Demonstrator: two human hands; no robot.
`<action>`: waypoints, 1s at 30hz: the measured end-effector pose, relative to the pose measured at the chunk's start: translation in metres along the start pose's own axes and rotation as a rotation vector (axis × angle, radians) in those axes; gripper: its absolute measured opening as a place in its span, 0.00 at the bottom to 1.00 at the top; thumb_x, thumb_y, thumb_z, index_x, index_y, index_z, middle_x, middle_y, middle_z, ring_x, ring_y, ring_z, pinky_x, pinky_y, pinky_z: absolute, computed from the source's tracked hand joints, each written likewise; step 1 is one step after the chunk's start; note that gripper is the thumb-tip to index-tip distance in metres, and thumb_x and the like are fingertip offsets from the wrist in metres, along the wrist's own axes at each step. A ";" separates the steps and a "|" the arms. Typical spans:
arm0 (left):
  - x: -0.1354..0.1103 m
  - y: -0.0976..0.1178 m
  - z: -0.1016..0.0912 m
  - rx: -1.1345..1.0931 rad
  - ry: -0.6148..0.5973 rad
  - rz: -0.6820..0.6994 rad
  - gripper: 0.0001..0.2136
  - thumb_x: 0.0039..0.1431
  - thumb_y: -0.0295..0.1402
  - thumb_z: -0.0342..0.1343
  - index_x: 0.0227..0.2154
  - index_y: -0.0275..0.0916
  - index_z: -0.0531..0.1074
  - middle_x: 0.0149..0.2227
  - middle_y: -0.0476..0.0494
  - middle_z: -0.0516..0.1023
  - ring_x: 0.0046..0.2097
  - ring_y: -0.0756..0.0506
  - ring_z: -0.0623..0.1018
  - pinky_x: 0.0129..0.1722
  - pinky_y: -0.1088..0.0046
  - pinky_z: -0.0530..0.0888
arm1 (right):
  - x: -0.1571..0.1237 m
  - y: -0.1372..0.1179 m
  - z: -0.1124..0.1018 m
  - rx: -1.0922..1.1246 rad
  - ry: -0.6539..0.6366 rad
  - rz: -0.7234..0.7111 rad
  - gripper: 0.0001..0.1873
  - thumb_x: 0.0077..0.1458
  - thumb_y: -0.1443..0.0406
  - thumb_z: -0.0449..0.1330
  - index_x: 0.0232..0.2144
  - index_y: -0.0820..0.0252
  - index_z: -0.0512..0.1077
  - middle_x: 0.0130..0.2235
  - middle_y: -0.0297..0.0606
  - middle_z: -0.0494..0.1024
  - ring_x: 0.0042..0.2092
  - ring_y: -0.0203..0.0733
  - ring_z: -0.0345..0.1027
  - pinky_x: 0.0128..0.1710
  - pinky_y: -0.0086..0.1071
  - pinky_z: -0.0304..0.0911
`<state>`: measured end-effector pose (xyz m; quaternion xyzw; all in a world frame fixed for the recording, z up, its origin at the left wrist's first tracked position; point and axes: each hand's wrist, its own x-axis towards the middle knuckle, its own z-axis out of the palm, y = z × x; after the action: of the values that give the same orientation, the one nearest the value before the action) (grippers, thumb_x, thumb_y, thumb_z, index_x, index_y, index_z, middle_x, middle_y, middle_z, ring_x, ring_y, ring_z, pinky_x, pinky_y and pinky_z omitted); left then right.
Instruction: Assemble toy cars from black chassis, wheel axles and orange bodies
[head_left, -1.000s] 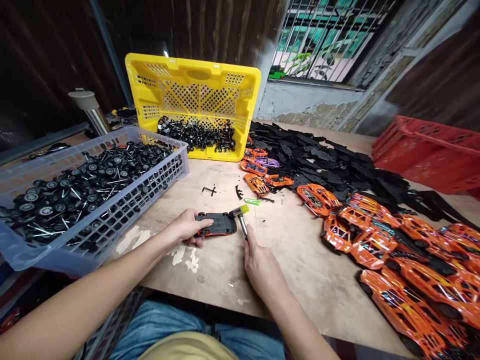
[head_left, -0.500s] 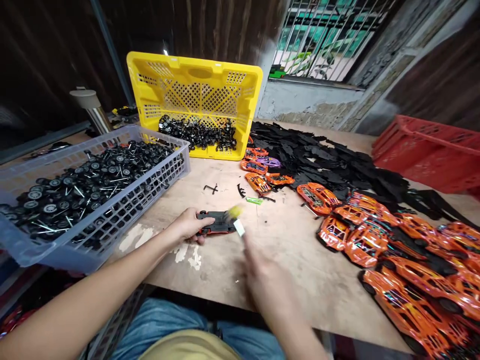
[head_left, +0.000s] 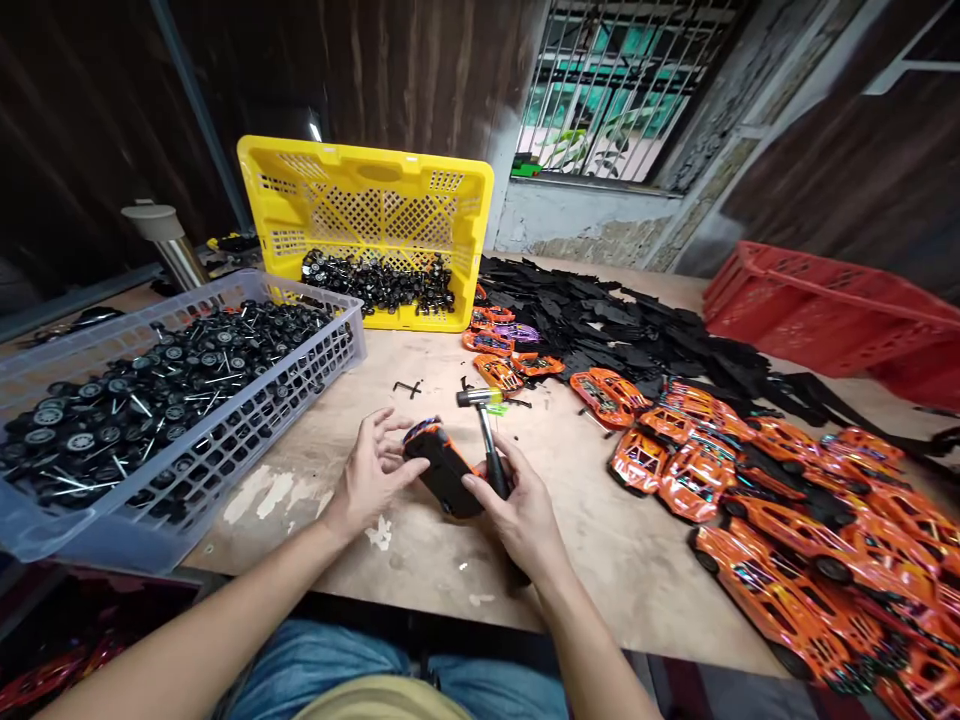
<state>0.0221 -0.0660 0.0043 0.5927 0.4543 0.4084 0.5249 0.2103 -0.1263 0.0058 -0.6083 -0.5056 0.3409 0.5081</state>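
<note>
A toy car [head_left: 444, 478] is tilted above the desk [head_left: 600, 590], its black underside turned toward the wearer. The right hand [head_left: 529, 515] grips both the near end of the car, under its thumb, and the handle of a hammer [head_left: 487, 430], whose head stands up beyond the car. The left hand [head_left: 369, 478] is at the far end, fingers spread fairly wide, the thumb apparently touching the car. With one hand gripping two things, the car could slip and drop, or the hammer could swing against its body. Farther out are black scraps [head_left: 407, 388], orange cars [head_left: 697, 480] and a clear crate [head_left: 259, 440] of wheels.
</note>
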 end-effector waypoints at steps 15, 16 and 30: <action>0.009 0.008 0.018 -0.023 -0.403 -0.809 0.25 0.44 0.52 0.64 0.25 0.28 0.75 0.18 0.41 0.77 0.12 0.53 0.70 0.08 0.85 0.59 | -0.045 -0.005 -0.033 -0.828 -0.016 -0.411 0.33 0.63 0.69 0.48 0.68 0.53 0.47 0.40 0.43 0.79 0.32 0.42 0.76 0.32 0.32 0.71; 0.009 0.009 0.018 -0.012 -0.410 -0.808 0.25 0.43 0.53 0.64 0.24 0.29 0.74 0.17 0.41 0.77 0.12 0.54 0.70 0.08 0.85 0.59 | -0.044 -0.007 -0.033 -0.889 -0.132 -0.381 0.33 0.62 0.71 0.47 0.68 0.50 0.47 0.35 0.39 0.79 0.27 0.40 0.74 0.28 0.29 0.69; -0.001 -0.010 0.022 -0.005 -0.292 -0.653 0.30 0.37 0.61 0.61 0.24 0.32 0.72 0.18 0.44 0.74 0.14 0.56 0.66 0.13 0.84 0.59 | -0.002 0.003 -0.027 -0.869 0.059 -0.037 0.30 0.60 0.66 0.55 0.63 0.48 0.58 0.44 0.44 0.76 0.45 0.50 0.71 0.43 0.40 0.69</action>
<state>0.0420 -0.0722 -0.0087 0.4669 0.5390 0.1312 0.6887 0.2354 -0.1357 0.0095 -0.7659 -0.5982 0.0696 0.2251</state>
